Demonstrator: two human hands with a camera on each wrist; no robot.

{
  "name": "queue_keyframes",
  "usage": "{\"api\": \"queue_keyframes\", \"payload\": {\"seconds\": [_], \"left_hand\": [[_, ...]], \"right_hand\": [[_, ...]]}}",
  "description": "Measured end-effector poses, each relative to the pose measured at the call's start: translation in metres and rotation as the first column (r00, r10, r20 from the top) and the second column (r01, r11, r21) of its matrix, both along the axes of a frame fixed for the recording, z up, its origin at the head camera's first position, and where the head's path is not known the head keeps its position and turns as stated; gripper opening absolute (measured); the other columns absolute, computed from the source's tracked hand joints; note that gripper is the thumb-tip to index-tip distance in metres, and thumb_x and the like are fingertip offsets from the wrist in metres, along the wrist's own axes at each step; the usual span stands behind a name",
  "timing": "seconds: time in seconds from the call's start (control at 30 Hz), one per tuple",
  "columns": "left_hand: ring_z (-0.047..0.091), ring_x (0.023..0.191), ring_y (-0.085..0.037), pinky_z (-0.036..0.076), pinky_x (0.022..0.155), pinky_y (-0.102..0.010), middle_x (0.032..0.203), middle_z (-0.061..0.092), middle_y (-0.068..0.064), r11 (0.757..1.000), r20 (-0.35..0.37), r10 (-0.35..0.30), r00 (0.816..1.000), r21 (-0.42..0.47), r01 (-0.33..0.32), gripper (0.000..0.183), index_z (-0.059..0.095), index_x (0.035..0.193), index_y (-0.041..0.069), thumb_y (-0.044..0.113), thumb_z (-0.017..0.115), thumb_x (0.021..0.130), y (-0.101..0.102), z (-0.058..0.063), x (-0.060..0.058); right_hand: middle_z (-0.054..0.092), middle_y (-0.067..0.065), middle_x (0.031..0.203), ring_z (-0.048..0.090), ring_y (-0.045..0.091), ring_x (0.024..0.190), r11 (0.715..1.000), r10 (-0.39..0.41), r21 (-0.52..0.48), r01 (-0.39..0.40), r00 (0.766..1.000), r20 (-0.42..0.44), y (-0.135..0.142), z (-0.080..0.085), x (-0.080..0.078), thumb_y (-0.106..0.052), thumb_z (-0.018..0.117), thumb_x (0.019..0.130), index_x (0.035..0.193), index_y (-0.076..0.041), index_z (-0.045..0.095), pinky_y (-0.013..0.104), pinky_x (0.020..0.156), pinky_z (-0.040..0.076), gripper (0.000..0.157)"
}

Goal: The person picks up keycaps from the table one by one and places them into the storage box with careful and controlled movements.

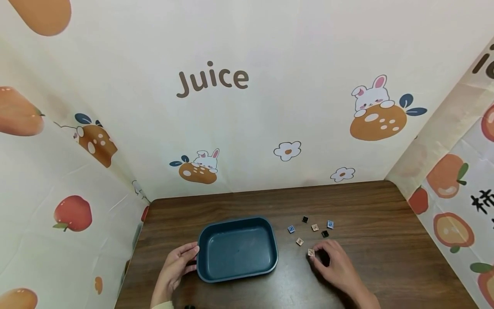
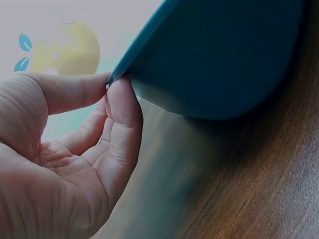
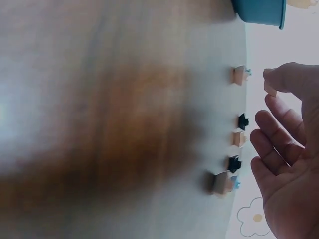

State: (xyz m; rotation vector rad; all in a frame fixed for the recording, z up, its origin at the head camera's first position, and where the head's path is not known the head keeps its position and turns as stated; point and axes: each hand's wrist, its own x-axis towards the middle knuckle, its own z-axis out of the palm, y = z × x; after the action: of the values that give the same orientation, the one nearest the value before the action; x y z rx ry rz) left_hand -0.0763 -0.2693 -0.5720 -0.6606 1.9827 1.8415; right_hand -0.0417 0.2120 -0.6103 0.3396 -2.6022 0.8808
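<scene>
In the head view my left hand pinches the left rim of a dark teal rectangular tray. The left wrist view shows the thumb and index finger on the edge of the tray. My right hand pinches a small beige square piece between thumb and index finger, right of the tray. That beige piece shows off the tabletop in the right wrist view. Beyond the hand lie several similar small pieces, including a beige one, a blue one and a black one.
The dark wooden table meets a printed cloth wall at the back, with cloth on both sides too. A small black object, mostly cut off, shows at the lower edge of the head view.
</scene>
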Motion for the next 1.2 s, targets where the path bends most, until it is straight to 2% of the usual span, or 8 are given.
{"api": "queue_keyframes", "payload": {"seconds": [0.5,0.67,0.73,0.8,0.9,1.0,1.1,1.2], "left_hand": [[0.064,0.093,-0.017,0.060,0.069,-0.029,0.103,0.073,-0.004,1.000,-0.022,0.011,1.000,-0.014,-0.012,0.052,0.058,0.142,-0.007,0.022,0.071,0.101,0.005,-0.001,0.002],[0.064,0.093,-0.017,0.060,0.068,-0.029,0.103,0.073,-0.004,1.000,-0.032,0.012,0.999,-0.012,-0.012,0.052,0.057,0.143,-0.008,0.022,0.071,0.102,0.007,-0.004,0.002],[0.064,0.093,-0.017,0.060,0.068,-0.030,0.103,0.073,-0.005,1.000,-0.039,0.010,0.999,-0.009,-0.010,0.052,0.057,0.143,-0.008,0.021,0.070,0.102,0.008,-0.004,0.002],[0.065,0.092,-0.018,0.060,0.068,-0.030,0.103,0.073,-0.005,1.000,-0.045,0.009,0.999,-0.007,-0.009,0.052,0.057,0.143,-0.008,0.021,0.070,0.102,0.009,-0.004,0.003],[0.065,0.092,-0.017,0.060,0.069,-0.030,0.103,0.074,-0.004,1.000,-0.043,0.010,0.999,-0.009,-0.011,0.051,0.057,0.142,-0.008,0.021,0.070,0.102,0.009,-0.004,0.003],[0.064,0.092,-0.017,0.060,0.069,-0.029,0.102,0.073,-0.004,1.000,-0.034,0.013,0.999,-0.012,-0.013,0.051,0.058,0.142,-0.007,0.021,0.070,0.102,0.008,-0.005,0.004],[0.064,0.092,-0.017,0.060,0.068,-0.029,0.102,0.073,-0.003,1.000,-0.037,0.014,0.999,-0.009,-0.014,0.051,0.057,0.143,-0.007,0.021,0.070,0.102,0.007,-0.006,0.005],[0.064,0.092,-0.017,0.060,0.068,-0.030,0.102,0.073,-0.004,1.000,-0.045,0.019,0.999,-0.007,-0.020,0.051,0.058,0.142,-0.008,0.021,0.070,0.102,0.007,-0.006,0.005]], "right_hand": [[0.068,-0.013,0.099,0.061,0.008,0.097,0.998,0.067,-0.006,-0.067,0.998,-0.001,-0.013,0.025,-0.014,-0.009,0.093,0.074,0.093,-0.023,0.072,0.024,0.087,0.049,0.032],[0.069,-0.013,0.100,0.068,0.023,0.113,0.998,0.061,-0.012,-0.061,0.998,0.027,-0.019,0.031,-0.019,-0.010,0.093,0.076,0.094,-0.023,0.072,0.007,0.104,0.038,0.030],[0.068,-0.014,0.100,0.068,0.024,0.116,0.998,0.062,-0.013,-0.061,0.997,0.044,-0.022,0.034,-0.020,-0.011,0.092,0.078,0.094,-0.025,0.071,0.006,0.110,0.034,0.030],[0.068,-0.015,0.100,0.067,0.020,0.113,0.998,0.065,-0.009,-0.065,0.996,0.054,-0.025,0.037,-0.022,-0.012,0.092,0.079,0.095,-0.026,0.071,0.012,0.110,0.041,0.030],[0.067,-0.014,0.099,0.062,0.010,0.102,0.997,0.076,0.000,-0.076,0.996,0.049,-0.029,0.040,-0.025,-0.013,0.092,0.080,0.095,-0.025,0.071,0.029,0.094,0.055,0.029],[0.067,-0.013,0.099,0.059,0.009,0.097,0.996,0.093,-0.003,-0.093,0.995,0.038,-0.033,0.042,-0.026,-0.013,0.092,0.080,0.095,-0.023,0.071,0.035,0.081,0.056,0.028],[0.066,-0.013,0.100,0.060,0.010,0.097,0.995,0.099,0.001,-0.099,0.994,0.036,-0.036,0.042,-0.027,-0.013,0.092,0.080,0.096,-0.023,0.071,0.036,0.082,0.057,0.029],[0.067,-0.013,0.100,0.063,0.011,0.099,0.993,0.115,-0.011,-0.115,0.992,0.046,-0.039,0.042,-0.029,-0.013,0.092,0.079,0.096,-0.023,0.070,0.047,0.095,0.057,0.029]]}}
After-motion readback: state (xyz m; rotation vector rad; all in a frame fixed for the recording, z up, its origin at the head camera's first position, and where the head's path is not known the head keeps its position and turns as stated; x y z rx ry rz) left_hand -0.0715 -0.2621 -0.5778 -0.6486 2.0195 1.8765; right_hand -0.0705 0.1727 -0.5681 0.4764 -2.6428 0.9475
